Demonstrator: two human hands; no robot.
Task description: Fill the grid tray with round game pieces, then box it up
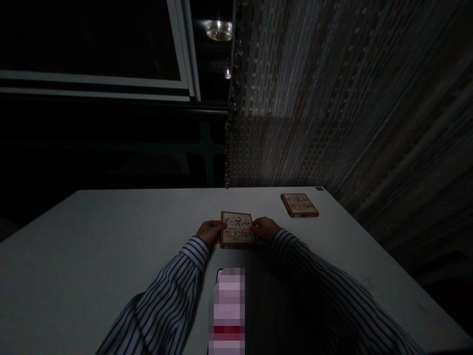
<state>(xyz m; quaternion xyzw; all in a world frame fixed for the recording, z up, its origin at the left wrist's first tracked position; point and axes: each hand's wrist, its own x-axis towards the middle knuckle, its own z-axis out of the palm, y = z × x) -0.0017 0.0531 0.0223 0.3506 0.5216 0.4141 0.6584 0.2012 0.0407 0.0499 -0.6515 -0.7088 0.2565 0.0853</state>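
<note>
A small flat square box (237, 230) with printed characters on its lid lies on the white table (92, 246) in front of me. My left hand (210, 230) grips its left edge, fingers curled round it. My right hand (264, 228) holds its right edge the same way. Both sleeves are striped. A second box of the same kind (299, 205) lies flat further back to the right, untouched.
A phone (229, 310) with a blurred screen lies between my forearms near the front edge. A beaded string curtain (332, 98) hangs behind the table on the right. A dark window (92, 59) is at the back left. The room is dim.
</note>
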